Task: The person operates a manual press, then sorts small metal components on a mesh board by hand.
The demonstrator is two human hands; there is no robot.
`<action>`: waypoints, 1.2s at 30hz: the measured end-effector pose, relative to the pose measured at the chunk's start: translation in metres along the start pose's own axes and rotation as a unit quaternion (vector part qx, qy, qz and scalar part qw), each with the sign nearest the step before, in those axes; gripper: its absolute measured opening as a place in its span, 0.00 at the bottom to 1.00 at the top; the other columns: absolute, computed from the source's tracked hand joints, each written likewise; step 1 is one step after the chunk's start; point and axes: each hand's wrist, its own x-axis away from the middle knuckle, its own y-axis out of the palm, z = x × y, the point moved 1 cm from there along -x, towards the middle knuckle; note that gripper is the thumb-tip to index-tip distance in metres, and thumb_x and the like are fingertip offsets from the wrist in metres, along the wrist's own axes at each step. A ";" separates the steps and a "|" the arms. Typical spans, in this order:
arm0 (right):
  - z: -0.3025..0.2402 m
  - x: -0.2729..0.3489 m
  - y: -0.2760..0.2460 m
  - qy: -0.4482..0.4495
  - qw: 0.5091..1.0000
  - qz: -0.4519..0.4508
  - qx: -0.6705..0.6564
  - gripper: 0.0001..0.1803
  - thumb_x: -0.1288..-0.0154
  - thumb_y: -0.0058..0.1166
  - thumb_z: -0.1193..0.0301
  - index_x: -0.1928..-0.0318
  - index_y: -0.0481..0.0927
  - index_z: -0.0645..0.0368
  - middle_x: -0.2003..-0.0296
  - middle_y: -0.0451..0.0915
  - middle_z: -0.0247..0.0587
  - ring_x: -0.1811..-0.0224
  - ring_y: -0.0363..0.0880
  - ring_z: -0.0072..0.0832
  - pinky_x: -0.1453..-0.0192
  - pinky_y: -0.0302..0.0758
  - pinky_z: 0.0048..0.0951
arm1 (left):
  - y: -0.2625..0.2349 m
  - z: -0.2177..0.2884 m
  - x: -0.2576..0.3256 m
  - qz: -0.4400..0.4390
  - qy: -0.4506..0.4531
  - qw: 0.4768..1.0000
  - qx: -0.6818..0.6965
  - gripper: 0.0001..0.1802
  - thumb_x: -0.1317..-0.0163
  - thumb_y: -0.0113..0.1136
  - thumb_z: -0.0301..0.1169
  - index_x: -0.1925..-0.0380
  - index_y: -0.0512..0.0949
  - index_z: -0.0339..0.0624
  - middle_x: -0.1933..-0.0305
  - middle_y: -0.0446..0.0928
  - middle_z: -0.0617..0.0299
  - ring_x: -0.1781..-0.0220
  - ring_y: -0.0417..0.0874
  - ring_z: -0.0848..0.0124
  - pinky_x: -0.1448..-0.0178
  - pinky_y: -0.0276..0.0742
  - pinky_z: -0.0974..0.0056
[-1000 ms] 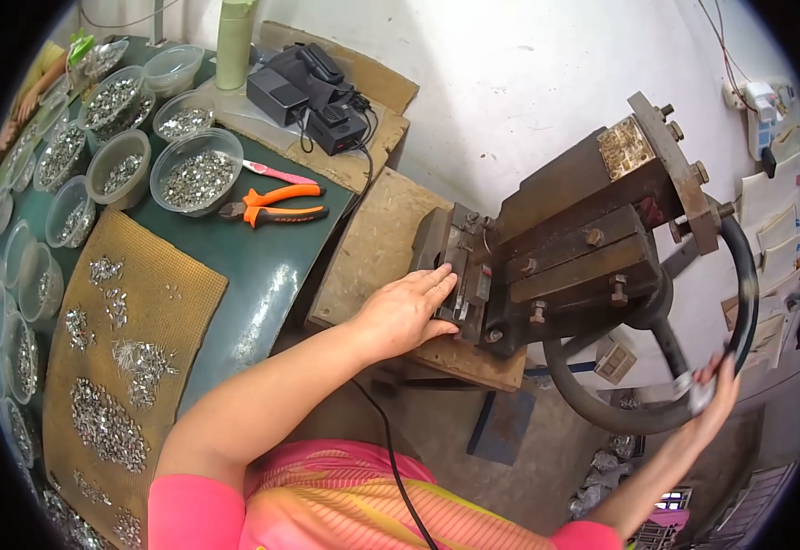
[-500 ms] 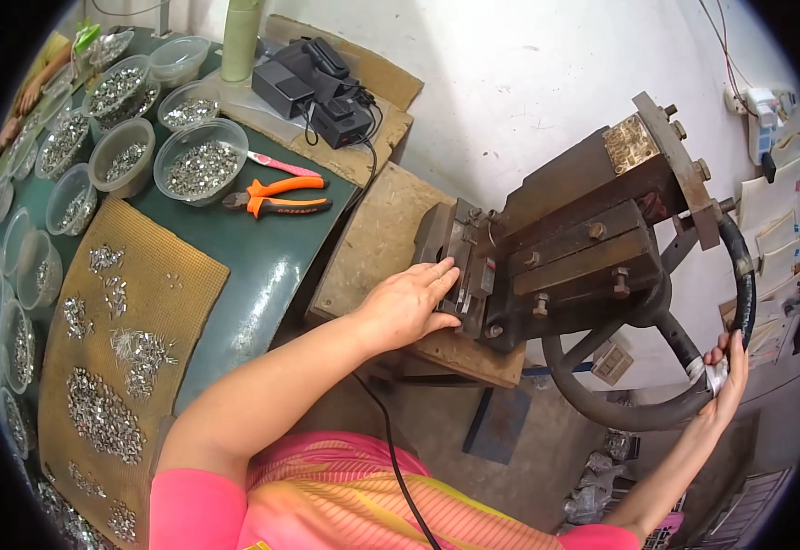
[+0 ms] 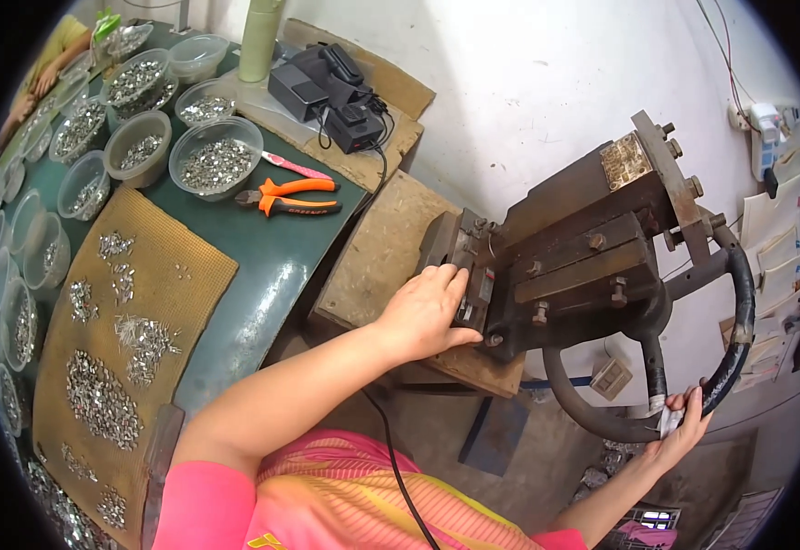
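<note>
A dark, oil-stained metal screw press (image 3: pixel 576 240) stands tilted across the right of the head view. My left hand (image 3: pixel 426 313) lies on the near side of its die block (image 3: pixel 479 286), fingers stretched over the edge and thumb spread towards the lower corner. Whatever lies beneath those fingertips is hidden. Down at the right, my right hand (image 3: pixel 682 429) grips the press's black handwheel (image 3: pixel 742 316) by a wrapped spot on the rim, near the base of a spoke.
The press sits on a wooden stand (image 3: pixel 372 266). On the green table (image 3: pixel 267 284) are orange-handled pliers (image 3: pixel 295 197), plastic tubs (image 3: pixel 215 158) of small metal parts, a tan mat (image 3: pixel 175 247) with heaps of parts, and black chargers (image 3: pixel 327 87). Another person's arm (image 3: pixel 56 69) shows far left.
The handwheel has turned, and my right hand has moved with it, leftward and down. My left hand stays at the die block, its thumb now further spread. The whole view has shifted slightly.
</note>
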 end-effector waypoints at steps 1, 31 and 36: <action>-0.001 -0.005 -0.004 0.014 1.000 -0.012 -0.007 0.17 0.26 0.59 0.75 0.42 0.73 0.67 0.66 0.74 0.35 0.70 0.69 0.22 0.61 0.73 0.29 | 0.001 0.003 -0.003 0.003 -0.001 1.000 -0.001 0.44 0.41 0.73 0.52 0.35 0.72 0.29 0.39 0.76 0.40 0.36 0.78 0.47 0.30 0.74 0.52; -0.027 0.351 0.356 -0.131 0.449 -0.838 -0.280 0.16 0.36 0.65 0.80 0.47 0.84 0.63 0.58 0.89 0.45 0.58 0.91 0.33 0.53 0.84 0.30 | -0.266 0.207 0.346 0.220 -0.594 0.732 -0.250 0.15 0.43 0.73 0.35 0.63 0.86 0.33 0.70 0.83 0.46 0.68 0.86 0.48 0.62 0.80 0.51; -0.021 0.378 0.360 -0.040 0.367 -0.892 -0.262 0.12 0.27 0.57 0.78 0.46 0.83 0.65 0.57 0.89 0.47 0.56 0.90 0.32 0.50 0.83 0.28 | -0.246 0.161 0.318 0.306 -0.472 0.809 -0.169 0.15 0.41 0.74 0.37 0.59 0.86 0.40 0.65 0.85 0.52 0.65 0.87 0.53 0.59 0.82 0.55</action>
